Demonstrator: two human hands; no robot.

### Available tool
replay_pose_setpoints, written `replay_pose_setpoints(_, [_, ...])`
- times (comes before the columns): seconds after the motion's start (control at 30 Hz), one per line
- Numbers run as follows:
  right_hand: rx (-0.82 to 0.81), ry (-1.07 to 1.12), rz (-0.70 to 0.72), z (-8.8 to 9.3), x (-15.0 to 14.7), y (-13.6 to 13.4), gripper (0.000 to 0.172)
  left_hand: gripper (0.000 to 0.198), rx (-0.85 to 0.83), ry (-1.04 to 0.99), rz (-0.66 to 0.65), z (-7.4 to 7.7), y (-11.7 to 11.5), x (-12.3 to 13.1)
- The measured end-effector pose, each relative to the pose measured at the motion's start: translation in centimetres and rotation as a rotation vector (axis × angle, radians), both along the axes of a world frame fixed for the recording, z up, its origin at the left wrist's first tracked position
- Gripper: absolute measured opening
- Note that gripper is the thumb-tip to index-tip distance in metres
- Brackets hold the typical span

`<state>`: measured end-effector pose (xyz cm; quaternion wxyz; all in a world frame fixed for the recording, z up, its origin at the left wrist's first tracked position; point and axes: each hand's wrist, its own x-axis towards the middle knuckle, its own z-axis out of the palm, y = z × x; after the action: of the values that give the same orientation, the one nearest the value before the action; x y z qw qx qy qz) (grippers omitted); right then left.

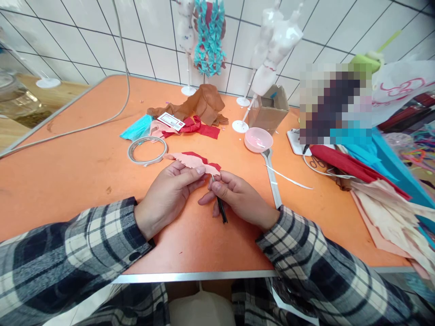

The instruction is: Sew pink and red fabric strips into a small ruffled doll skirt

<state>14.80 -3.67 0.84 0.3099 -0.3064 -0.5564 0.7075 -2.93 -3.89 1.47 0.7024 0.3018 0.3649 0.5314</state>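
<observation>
My left hand [170,192] is closed, pinching a pale pink fabric strip [192,160] with a frayed edge; red fabric [204,159] shows behind it. My right hand [234,194] is closed around a thin black tool [221,209] whose tip points up at the end of the strip. Both hands rest low over the orange table [84,181], close together near its middle. Plaid sleeves cover both forearms.
A tape roll [147,151] lies left of the hands. Behind are a pink bowl [258,139], red and brown cloth scraps [204,108], a cardboard box [268,111] and small white mannequins [275,50]. Stacked fabric [384,199] fills the right side. A grey cable [84,128] crosses the left.
</observation>
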Motion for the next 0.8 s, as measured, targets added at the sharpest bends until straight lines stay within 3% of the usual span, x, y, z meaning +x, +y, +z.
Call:
replay_pose_setpoints(0.3, [-0.042, -0.025, 0.001, -0.73, 0.16, -0.06, 0.041, 0.01, 0.032, 0.018, -0.04, 0.23, -0.2, 0.07])
replay_pose_setpoints(0.8, [-0.024, -0.03, -0.003, -0.13, 0.17, 0.03, 0.039, 0.019, 0.01, 0.053, -0.009, -0.22, 0.01, -0.06])
